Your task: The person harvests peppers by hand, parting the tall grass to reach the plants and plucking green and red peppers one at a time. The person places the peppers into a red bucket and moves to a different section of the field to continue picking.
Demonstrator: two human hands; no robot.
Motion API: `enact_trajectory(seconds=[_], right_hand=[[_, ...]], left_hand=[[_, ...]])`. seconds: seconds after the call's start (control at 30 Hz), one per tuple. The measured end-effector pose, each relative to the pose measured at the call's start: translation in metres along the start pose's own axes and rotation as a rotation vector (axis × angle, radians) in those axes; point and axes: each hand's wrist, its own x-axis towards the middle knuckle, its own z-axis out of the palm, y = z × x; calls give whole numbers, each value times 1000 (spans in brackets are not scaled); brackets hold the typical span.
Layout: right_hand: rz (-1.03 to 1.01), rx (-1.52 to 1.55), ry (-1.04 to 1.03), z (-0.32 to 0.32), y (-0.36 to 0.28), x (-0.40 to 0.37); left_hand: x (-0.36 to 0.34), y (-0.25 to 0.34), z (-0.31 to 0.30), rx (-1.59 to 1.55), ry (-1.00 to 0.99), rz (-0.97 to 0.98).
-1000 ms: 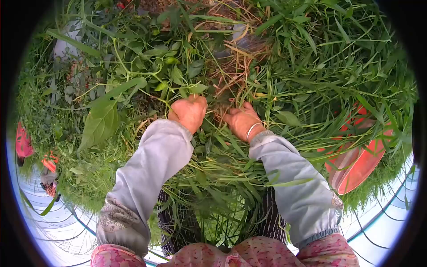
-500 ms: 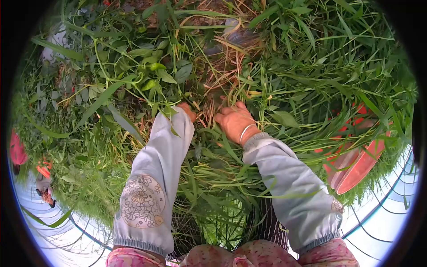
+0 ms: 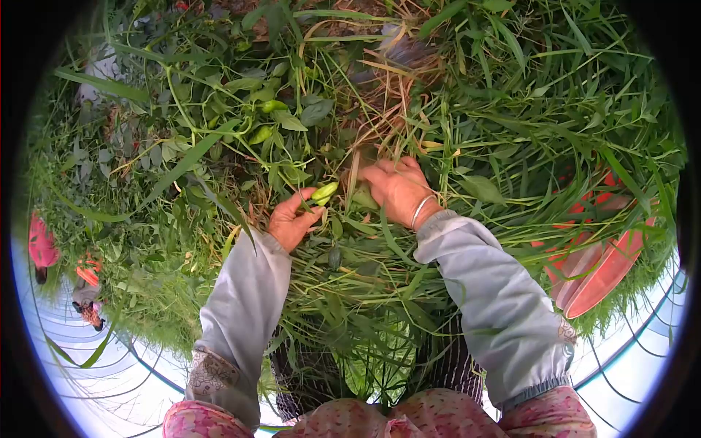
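Observation:
A pale green pepper [image 3: 323, 194] sits between the thumb and fingers of my left hand [image 3: 292, 220], just above the grass. To its right, my right hand [image 3: 398, 191] reaches into the stems with its fingers curled; a green leaf hangs below them, and I cannot tell what they grip. Dry brown grass [image 3: 394, 120] lies just beyond this hand. On the pepper plant [image 3: 191, 130] ahead of my left hand, more green peppers [image 3: 261, 134] hang among the leaves.
Tall green grass [image 3: 540, 124] fills the right side. A red container [image 3: 610, 271] stands there, partly covered by blades. Grey plastic sheeting [image 3: 401, 47] shows through at the top. Far left are a person in pink [image 3: 42, 244] and another person [image 3: 87, 303].
My left hand has come out from under the leaves, turned over, and now shows a pale green pepper in its fingers. My right hand has moved slightly up and right among the stems.

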Motion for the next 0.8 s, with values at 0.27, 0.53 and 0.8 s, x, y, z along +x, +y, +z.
enact_trajectory(seconds=[0.27,0.53,0.8], right_hand=[[-88,543,31,6,-4,6],[88,366,-160,10,-1,6],[11,336,-305,13,3,2]], left_hand=[[-14,43,42,448,12,195],[12,58,44,887,236,327],[43,90,42,1214,370,404]])
